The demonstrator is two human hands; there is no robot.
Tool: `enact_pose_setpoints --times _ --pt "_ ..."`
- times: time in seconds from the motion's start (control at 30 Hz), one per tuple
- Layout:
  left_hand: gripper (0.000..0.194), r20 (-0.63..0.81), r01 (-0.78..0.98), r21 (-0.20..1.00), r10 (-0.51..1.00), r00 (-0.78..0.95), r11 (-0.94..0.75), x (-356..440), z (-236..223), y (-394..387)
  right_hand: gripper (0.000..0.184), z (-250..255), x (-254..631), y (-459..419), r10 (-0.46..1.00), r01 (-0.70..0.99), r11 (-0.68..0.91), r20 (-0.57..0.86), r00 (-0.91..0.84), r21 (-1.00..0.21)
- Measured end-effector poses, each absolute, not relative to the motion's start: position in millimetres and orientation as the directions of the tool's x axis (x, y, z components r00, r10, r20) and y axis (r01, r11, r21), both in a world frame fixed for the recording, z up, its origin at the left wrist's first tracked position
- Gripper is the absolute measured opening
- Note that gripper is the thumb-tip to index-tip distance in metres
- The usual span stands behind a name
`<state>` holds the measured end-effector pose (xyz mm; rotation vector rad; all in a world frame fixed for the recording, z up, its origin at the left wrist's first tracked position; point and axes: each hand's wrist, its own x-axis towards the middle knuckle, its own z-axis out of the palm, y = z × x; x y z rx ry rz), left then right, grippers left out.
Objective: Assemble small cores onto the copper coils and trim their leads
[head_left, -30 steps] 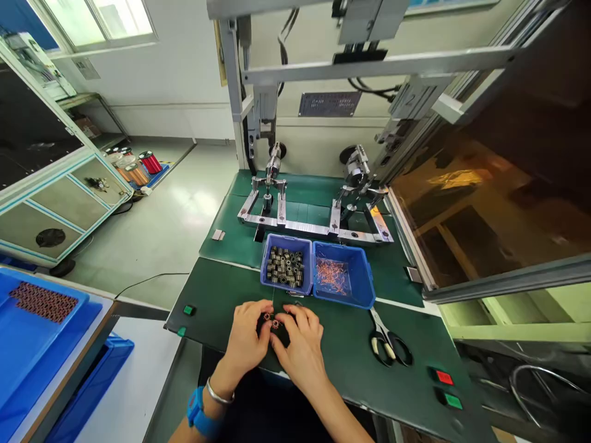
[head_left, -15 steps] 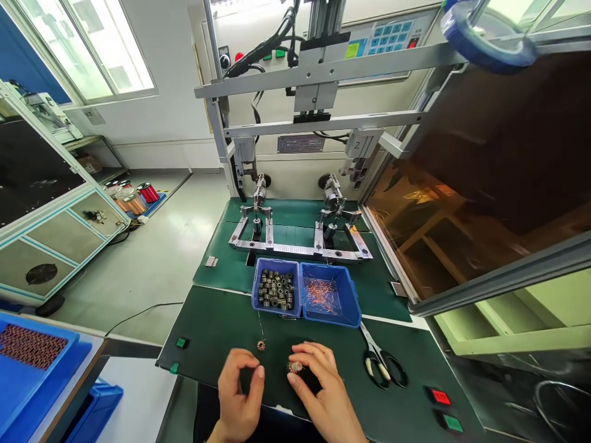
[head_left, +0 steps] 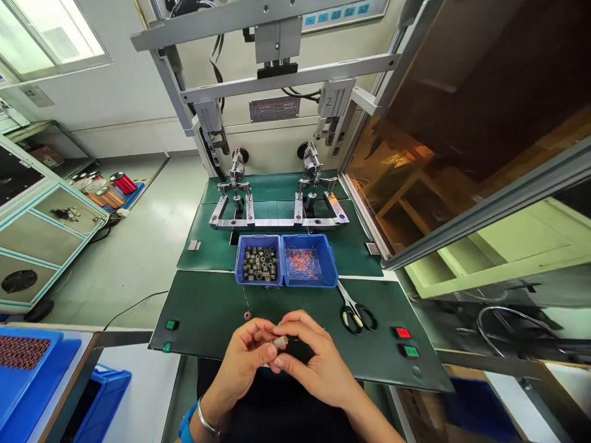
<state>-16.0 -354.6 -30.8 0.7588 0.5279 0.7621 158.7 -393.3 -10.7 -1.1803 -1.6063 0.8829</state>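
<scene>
My left hand (head_left: pixel 242 363) and my right hand (head_left: pixel 314 363) meet above the near edge of the green bench mat (head_left: pixel 203 314). Together their fingertips pinch one small wound coil (head_left: pixel 279 341). A second small copper coil (head_left: pixel 247 315) lies on the mat just left of and beyond my left hand, with a thin wire running up from it. Behind them stand two blue bins: the left bin (head_left: pixel 257 267) holds several dark cores, the right bin (head_left: pixel 308 266) holds copper wire scraps.
Scissors (head_left: pixel 353 314) lie right of the bins. Red (head_left: pixel 402 333) and green (head_left: pixel 410 351) buttons sit at the mat's right, two green buttons (head_left: pixel 171 324) at its left. A winding fixture (head_left: pixel 272 203) with two spindles stands behind. Blue trays (head_left: pixel 28 363) sit lower left.
My hands have come together on one coil, lifted off the mat; before they were apart, the right hand alone on it. The other coil stays on the mat. The view shifted.
</scene>
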Motion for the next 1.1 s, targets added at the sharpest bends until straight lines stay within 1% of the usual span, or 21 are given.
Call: enact_pose_setpoints --times 0.03,0.1,0.17,0.23,0.3,0.4,0.47,0.5,0.57,0.6,0.67,0.73,0.8,0.9,0.97,1.0,1.03,1.1 --pt "0.022 -0.189 -0.399 0.773 0.780 0.597 0.493 -15.1 -30.2 -354.8 0.030 -11.1 157.9 -393.7 0.964 0.251 0.266 0.256 -0.072 -0.931" --pt "0.024 -0.262 -0.367 0.779 0.796 0.545 0.508 -13.0 -28.8 -354.7 0.017 -10.2 157.6 -393.9 0.970 0.211 0.241 0.244 -0.016 -0.947" --pt "0.026 -0.324 -0.344 0.772 0.796 0.512 0.535 -11.6 -27.5 -354.1 0.009 -7.9 159.6 -393.3 0.975 0.189 0.219 0.220 -0.015 -0.957" --pt "0.027 -0.356 -0.334 0.745 0.768 0.533 0.577 -11.3 -27.3 -353.7 0.010 -6.1 163.0 -391.8 0.981 0.120 0.190 0.182 -0.071 -0.974" --pt "0.026 -0.356 -0.322 0.705 0.708 0.610 0.632 -11.3 -28.3 -354.5 0.016 -6.4 165.9 -390.1 0.980 0.072 0.158 0.148 -0.131 -0.985" --pt "0.022 -0.316 -0.313 0.670 0.640 0.701 0.673 -11.3 -31.1 -357.0 0.025 -11.7 166.4 -388.1 0.979 0.103 0.112 0.092 -0.183 -0.988" --pt "0.021 -0.298 -0.321 0.695 0.664 0.686 0.643 -11.6 -32.5 -358.3 0.022 -16.3 164.8 -387.7 0.989 0.105 0.085 0.070 -0.134 -0.991" --pt "0.022 -0.294 -0.323 0.719 0.691 0.661 0.615 -11.9 -32.7 -358.6 0.018 -17.9 163.9 -388.0 0.994 0.101 0.090 0.083 -0.075 -0.991" --pt "0.024 -0.276 -0.303 0.780 0.735 0.619 0.548 -12.7 -31.6 -358.8 0.009 -18.3 162.7 -390.2 0.985 0.122 0.152 0.161 0.067 -0.981" --pt "0.025 -0.259 -0.289 0.807 0.748 0.611 0.515 -13.0 -30.3 -358.7 0.007 -16.7 162.5 -392.1 0.972 0.158 0.191 0.209 0.107 -0.969" --pt "0.024 -0.226 -0.258 0.853 0.767 0.600 0.454 -13.5 -26.6 -358.5 0.006 -10.3 162.4 -396.9 0.955 0.264 0.252 0.284 0.088 -0.931" --pt "0.023 -0.202 -0.246 0.877 0.781 0.591 0.413 -14.2 -23.1 -357.9 0.004 -1.6 162.9 -400.3 0.952 0.363 0.280 0.305 0.011 -0.889" --pt "0.023 -0.197 -0.251 0.886 0.805 0.560 0.391 -16.8 -21.8 -356.3 0.008 5.8 164.4 -398.2 0.941 0.419 0.314 0.338 -0.018 -0.852" --pt "0.024 -0.227 -0.280 0.884 0.867 0.444 0.375 -25.3 -24.7 -351.0 0.015 7.1 168.8 -377.7 0.890 0.480 0.365 0.450 0.070 -0.798" --pt "0.023 -0.233 -0.336 0.867 0.895 0.380 0.368 -32.6 -27.3 -346.7 0.016 -0.2 171.8 -354.1 0.808 0.607 0.393 0.575 0.132 -0.691" --pt "0.022 -0.227 -0.371 0.855 0.904 0.363 0.364 -35.9 -27.8 -344.8 0.014 -5.6 172.8 -341.4 0.767 0.694 0.391 0.631 0.117 -0.604" --pt "0.021 -0.212 -0.406 0.843 0.912 0.351 0.352 -38.7 -27.7 -343.3 0.010 -11.5 173.3 -329.2 0.751 0.769 0.373 0.656 0.078 -0.519" --pt "0.019 -0.170 -0.449 0.835 0.926 0.336 0.316 -42.0 -25.0 -341.1 0.007 -22.3 173.1 -309.9 0.789 0.859 0.321 0.615 -0.009 -0.398"
